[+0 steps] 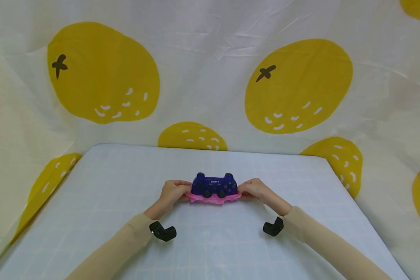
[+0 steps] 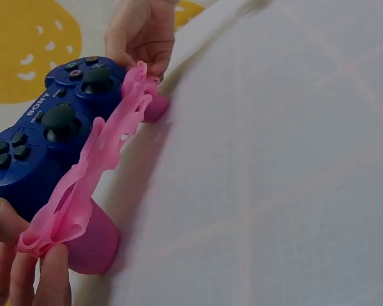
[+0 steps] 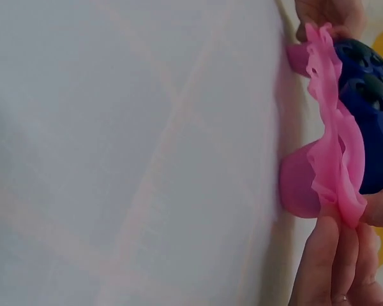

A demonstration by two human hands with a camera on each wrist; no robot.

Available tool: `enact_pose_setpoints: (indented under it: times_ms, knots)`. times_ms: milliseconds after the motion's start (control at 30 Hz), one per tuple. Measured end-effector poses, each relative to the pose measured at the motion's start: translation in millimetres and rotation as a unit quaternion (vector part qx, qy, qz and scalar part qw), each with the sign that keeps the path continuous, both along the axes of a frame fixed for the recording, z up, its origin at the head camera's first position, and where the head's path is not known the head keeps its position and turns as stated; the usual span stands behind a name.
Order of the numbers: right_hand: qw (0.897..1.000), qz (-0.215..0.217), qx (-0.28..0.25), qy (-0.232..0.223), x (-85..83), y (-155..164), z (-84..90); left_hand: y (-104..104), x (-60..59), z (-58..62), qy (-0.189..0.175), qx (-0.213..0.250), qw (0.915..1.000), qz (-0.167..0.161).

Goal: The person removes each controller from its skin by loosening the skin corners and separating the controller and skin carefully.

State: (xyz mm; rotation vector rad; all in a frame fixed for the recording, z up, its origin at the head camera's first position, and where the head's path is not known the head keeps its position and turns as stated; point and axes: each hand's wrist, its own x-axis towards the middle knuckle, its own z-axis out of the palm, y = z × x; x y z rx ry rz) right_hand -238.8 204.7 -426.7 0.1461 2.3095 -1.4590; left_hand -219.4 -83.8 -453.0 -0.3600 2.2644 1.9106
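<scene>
A dark blue Sony game controller (image 1: 214, 186) is at the middle of the table, its buttons and sticks facing up. A thin, wavy-edged pink silicone cover (image 2: 92, 162) is stretched over the controller's grip ends, and its ruffled edge runs across below the two sticks. At the controller's left side my left hand (image 1: 173, 191) pinches the cover's edge between thumb and fingers. My right hand (image 1: 258, 189) pinches the same edge at the opposite end, as the right wrist view shows. The underside of the controller is hidden.
A pale, faintly checked cloth covers the table (image 1: 210, 241). Behind it hangs a white curtain (image 1: 203, 77) printed with big yellow fruit. Small black devices (image 1: 163, 231) are worn at both wrists over beige sleeves (image 1: 122, 245).
</scene>
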Motion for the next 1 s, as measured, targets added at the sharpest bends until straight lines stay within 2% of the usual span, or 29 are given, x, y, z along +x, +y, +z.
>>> enact_pose_setpoints:
  times_ms: [533, 700, 1000]
  knots:
    - [0.999, -0.031, -0.018, -0.041, -4.6, 0, -4.4, -6, -9.8, -3.4, -0.033, -0.016, 0.9993, -0.010]
    - [0.998, -0.030, -0.030, -0.048, -6.0, 2, -4.4, -7, -10.2, -4.9, -0.023, -0.011, 0.9996, -0.008]
    - [0.999, -0.029, -0.005, -0.033, -9.3, 1, -8.0, -6, -11.3, -2.7, 0.003, -0.019, 0.9998, -0.002]
